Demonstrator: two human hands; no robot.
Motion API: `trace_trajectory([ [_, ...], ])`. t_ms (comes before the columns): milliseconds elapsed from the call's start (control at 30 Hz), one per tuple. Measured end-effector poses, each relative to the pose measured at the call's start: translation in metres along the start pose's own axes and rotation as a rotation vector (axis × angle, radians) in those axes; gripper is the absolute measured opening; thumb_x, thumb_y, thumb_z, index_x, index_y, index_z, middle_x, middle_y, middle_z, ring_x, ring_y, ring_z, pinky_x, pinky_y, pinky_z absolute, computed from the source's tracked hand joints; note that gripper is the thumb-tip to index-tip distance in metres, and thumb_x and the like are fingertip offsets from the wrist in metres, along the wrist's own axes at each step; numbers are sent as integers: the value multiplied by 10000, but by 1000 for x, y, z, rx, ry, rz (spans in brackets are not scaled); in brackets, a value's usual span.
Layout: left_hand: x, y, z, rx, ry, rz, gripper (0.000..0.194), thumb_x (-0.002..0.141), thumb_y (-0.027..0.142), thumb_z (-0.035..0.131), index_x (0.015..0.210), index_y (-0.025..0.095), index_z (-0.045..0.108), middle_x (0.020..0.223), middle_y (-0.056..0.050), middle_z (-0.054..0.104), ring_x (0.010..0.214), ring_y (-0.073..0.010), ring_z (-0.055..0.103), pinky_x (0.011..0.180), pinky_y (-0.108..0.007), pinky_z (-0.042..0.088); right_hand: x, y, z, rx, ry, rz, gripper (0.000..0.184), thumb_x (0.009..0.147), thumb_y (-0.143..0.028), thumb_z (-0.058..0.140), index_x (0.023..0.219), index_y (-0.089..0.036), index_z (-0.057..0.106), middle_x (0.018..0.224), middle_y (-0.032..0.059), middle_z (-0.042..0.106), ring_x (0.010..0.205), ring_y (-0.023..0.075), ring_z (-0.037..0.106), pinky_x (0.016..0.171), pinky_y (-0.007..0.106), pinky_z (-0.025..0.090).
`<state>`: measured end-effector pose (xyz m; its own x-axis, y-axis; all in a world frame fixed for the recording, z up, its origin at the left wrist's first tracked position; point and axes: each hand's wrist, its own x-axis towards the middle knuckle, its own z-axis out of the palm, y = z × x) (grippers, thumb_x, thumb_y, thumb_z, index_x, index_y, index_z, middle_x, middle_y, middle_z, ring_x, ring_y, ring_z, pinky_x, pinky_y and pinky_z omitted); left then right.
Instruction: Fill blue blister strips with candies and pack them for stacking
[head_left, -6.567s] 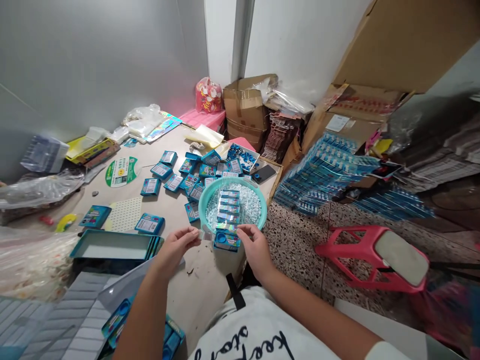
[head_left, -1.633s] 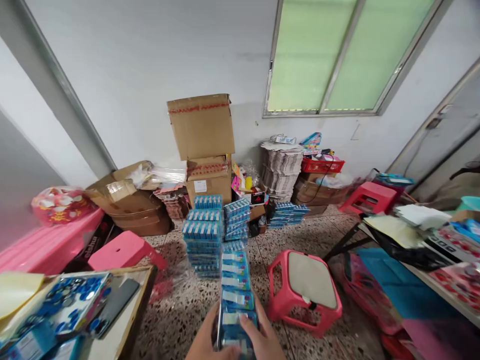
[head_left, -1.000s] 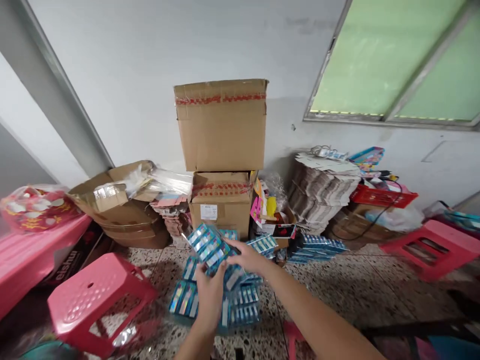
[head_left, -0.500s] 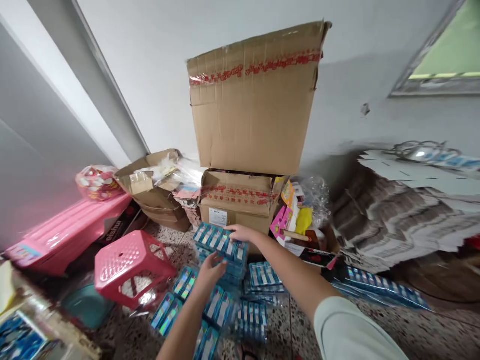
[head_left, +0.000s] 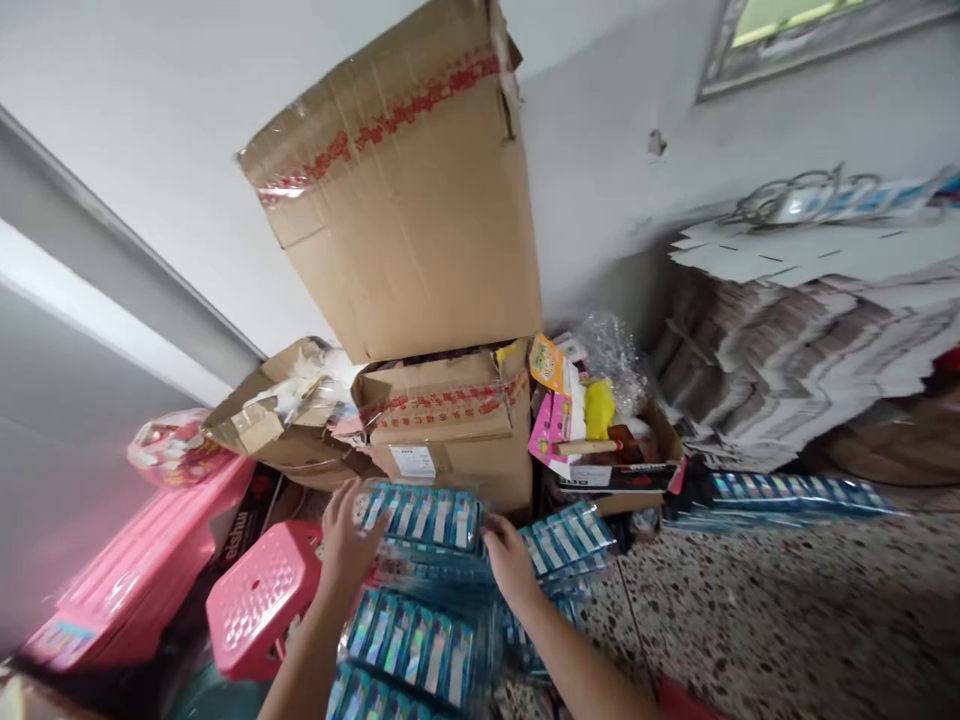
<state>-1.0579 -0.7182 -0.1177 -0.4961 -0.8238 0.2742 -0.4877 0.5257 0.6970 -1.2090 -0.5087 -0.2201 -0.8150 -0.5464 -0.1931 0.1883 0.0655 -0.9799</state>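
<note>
Head view: row of blue boxes [head_left: 424, 517] between hands [head_left: 347, 538]; hands apart at its ends; grip unclear

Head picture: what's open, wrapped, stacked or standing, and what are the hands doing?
Top blue pack: wrapped in clear plastic
Left hand: bent, at the pack's left end
Right hand: bent, at its right end
Lower blue packs: laid in rows
Left brown box: open
Small box on the right: open, filled
Pink stool: upright
Cardboard pile: stacked unevenly

Soft light, dim shadow on the wall [head_left: 596, 165], glints on clear film [head_left: 609, 350], slight blur, stretched edges
</note>
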Motion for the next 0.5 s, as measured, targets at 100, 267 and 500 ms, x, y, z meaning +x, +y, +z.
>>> trace_trajectory([
  [100, -4, 43, 24, 314, -340, 458, 747, 760, 522, 750, 1424, 267, 524, 1553, -117, 432, 1482, -344, 297, 1230, -546, 234, 1, 6, -1, 48, -42, -54, 375, 704, -296, 592, 1042, -196, 721, 1022, 86, 702, 904, 250, 672, 863, 396, 543],
  [267, -8, 92, 75, 609, -816, 631, 1349, 484, 837, 753, 1575, 205, 276, 1629, -168, 306, 1501, -419, 239, 1220, -639, 190, 6, 10, -3, 167, -30, -100, 433, 581, -182, 567, 966, -204, 764, 915, 71, 676, 811, 244, 639, 791, 400, 527],
  [500, -21, 111, 105, 766, -896, 615, 1072, 711, 640, 763, 1563, 191, 293, 1614, -167, 341, 1475, -410, 300, 1211, -695, 116, -7, 10, 0, 411, 32, -68, 441, 530, -248, 514, 887, -238, 774, 952, 82, 675, 984, 288, 628, 906, 450, 515],
])
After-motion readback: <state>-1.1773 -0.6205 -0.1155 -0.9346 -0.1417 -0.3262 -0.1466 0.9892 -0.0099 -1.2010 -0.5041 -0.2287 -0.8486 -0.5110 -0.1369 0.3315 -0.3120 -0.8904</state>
